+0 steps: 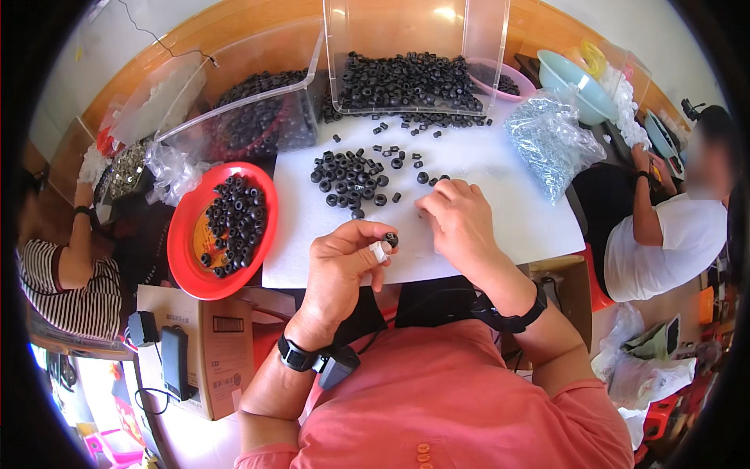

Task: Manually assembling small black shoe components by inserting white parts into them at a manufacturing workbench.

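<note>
My left hand (344,270) is closed in a pinch on a small black round knob (391,239) with a hole in it, just above the front of the white tabletop (312,242). White tape (379,252) wraps its thumb. To the right, my right hand (462,223) hovers low over the table with thumb and forefinger pinched together; whatever is between them is too small to make out. A loose pile of black knobs (344,176) lies beyond my hands. Near my right fingers are a few single black knobs (423,177) and short black sleeves (396,198).
A red oval basin (181,270) of black knobs stands left. Behind are a clear bin (234,129), a clear tipped box (414,102) and a pink bowl (512,78). A bag of small metal parts (551,148) lies right. People sit at both sides (664,242).
</note>
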`<action>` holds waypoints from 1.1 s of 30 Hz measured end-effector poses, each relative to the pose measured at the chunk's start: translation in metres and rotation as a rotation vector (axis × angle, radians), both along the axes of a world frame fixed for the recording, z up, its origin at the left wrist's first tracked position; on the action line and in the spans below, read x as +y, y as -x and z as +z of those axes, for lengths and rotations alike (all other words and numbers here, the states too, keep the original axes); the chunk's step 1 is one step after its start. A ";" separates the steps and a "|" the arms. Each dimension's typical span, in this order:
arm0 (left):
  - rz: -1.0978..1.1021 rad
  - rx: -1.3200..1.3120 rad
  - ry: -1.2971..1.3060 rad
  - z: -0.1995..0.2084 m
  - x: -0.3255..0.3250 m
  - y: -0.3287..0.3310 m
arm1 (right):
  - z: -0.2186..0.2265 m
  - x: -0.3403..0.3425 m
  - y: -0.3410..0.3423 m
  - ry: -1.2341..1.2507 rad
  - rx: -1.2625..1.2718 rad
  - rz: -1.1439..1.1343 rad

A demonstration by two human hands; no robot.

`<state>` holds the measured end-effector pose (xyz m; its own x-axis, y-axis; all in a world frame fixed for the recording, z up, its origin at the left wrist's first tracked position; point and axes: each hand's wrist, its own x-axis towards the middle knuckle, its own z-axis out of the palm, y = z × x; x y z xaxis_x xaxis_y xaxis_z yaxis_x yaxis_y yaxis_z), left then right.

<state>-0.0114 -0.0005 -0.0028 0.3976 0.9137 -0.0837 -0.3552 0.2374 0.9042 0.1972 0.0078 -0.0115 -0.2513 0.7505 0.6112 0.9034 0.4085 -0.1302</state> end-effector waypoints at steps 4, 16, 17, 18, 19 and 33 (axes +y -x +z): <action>0.009 0.011 0.010 0.002 -0.001 -0.002 | -0.001 -0.001 0.001 0.010 0.009 -0.088; 0.013 -0.002 -0.001 0.001 -0.004 0.000 | -0.002 -0.002 -0.001 -0.033 0.020 0.008; 0.015 0.003 -0.007 0.000 -0.004 0.000 | -0.001 -0.003 -0.002 -0.032 0.017 0.011; 0.017 0.008 -0.012 0.000 -0.004 0.000 | 0.000 -0.004 -0.002 0.000 0.083 0.046; 0.021 0.006 -0.011 0.000 -0.004 -0.001 | 0.002 -0.005 -0.002 0.033 0.150 0.081; -0.022 0.032 0.011 -0.001 -0.001 0.000 | 0.028 -0.013 0.020 0.275 0.675 0.437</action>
